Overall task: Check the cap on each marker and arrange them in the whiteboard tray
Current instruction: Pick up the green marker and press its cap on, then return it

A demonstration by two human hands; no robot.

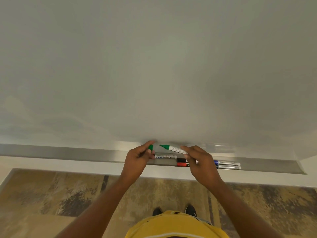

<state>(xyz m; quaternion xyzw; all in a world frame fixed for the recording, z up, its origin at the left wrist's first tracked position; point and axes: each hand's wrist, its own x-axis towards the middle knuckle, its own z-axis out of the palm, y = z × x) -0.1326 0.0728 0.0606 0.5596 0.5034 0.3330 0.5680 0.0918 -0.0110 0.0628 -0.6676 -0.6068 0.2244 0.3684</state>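
A big whiteboard fills the space above both hands. Its long metal tray runs along the bottom edge, just under the fingers. The right hand is curled shut around a green marker, pinching its white body near the back. The marker's green tip is bare and points at the left hand. The left hand's fingers are closed on the little green cap, just beside the tip but not touching it. More markers lie in the tray below the fingers: a white one, a black-capped one, a red-capped one and a blue one past the right hand.
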